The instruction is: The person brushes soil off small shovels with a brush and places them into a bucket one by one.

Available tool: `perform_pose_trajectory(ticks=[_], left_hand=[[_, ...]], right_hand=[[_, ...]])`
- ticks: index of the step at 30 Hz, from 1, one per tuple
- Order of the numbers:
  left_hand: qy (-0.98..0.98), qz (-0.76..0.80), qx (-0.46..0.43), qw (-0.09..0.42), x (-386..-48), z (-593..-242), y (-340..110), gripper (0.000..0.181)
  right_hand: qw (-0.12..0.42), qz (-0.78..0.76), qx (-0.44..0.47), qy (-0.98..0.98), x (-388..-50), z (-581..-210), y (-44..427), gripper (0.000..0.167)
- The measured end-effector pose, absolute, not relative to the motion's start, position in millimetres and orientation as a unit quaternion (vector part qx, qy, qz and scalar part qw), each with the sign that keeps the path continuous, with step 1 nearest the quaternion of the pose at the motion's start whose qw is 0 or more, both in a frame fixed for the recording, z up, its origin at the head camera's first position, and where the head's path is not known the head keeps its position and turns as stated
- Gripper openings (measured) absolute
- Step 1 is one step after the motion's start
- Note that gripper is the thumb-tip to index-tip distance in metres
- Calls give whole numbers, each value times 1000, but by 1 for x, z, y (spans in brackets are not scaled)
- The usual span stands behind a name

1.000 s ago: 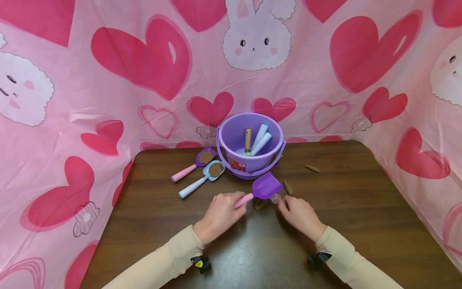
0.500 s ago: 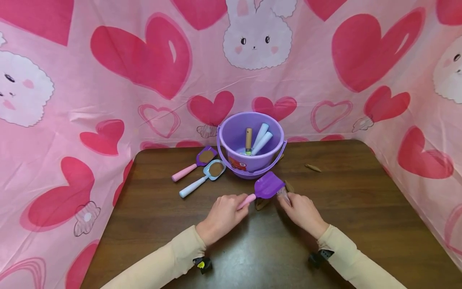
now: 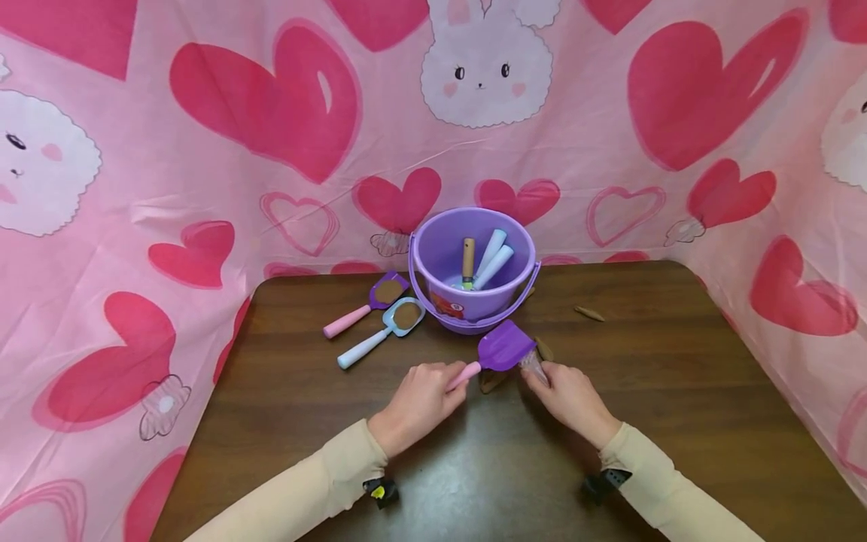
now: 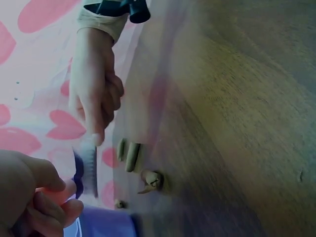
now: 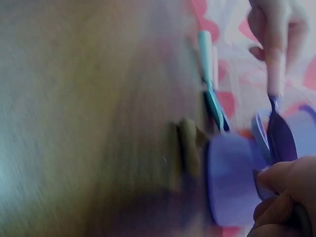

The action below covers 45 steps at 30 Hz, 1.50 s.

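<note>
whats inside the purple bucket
Inside the purple bucket, one tan handle and two pale blue handles stick up. The near wall covers their lower ends, so I cannot tell what tools they belong to or what else lies at the bottom.

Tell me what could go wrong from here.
The left hand holds a purple shovel in front of the bucket, so it might bump it. That could jostle the blue shovel beside the bucket, perhaps shifting the brown stuff in it. The right hand pinches a pale ribbed piece at the purple shovel's edge; it may slip.
</note>
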<state>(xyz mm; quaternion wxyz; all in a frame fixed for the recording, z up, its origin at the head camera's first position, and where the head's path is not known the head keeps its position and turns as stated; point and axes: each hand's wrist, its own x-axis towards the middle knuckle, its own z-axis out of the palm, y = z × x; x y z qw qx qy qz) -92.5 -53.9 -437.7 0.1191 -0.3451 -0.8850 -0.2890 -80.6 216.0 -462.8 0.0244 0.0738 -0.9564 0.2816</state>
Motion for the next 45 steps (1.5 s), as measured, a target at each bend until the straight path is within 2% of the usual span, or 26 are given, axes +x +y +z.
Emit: perform_pose_trajectory(ticks=[5, 13, 22, 28, 32, 39, 45], left_hand=[[-885, -293, -345, 110, -94, -434, -55, 3], [-885, -295, -342, 116, -93, -434, -54, 6], [-887, -299, -336, 107, -90, -432, -56, 7], [-884, -313, -326, 117, -90, -432, -55, 19], [-887, -305, -327, 112, -89, -435, -54, 14], [-889, -298, -331, 107, -86, -435, -59, 9], [-892, -284, -331, 119, -84, -423, -61, 9]], right_hand=[[52, 281, 69, -956, -83, -460, 221, 39], [15, 290, 110, -951, -74, -466, 205, 35], [47, 301, 59, -951, -79, -463, 218, 37], [9, 317, 94, -944, -75, -465, 207, 35], [-10, 320, 103, -942, -73, -462, 206, 35], [28, 301, 78, -950, -76, -455, 224, 37], [29, 277, 89, -956, -77, -458, 232, 32]])
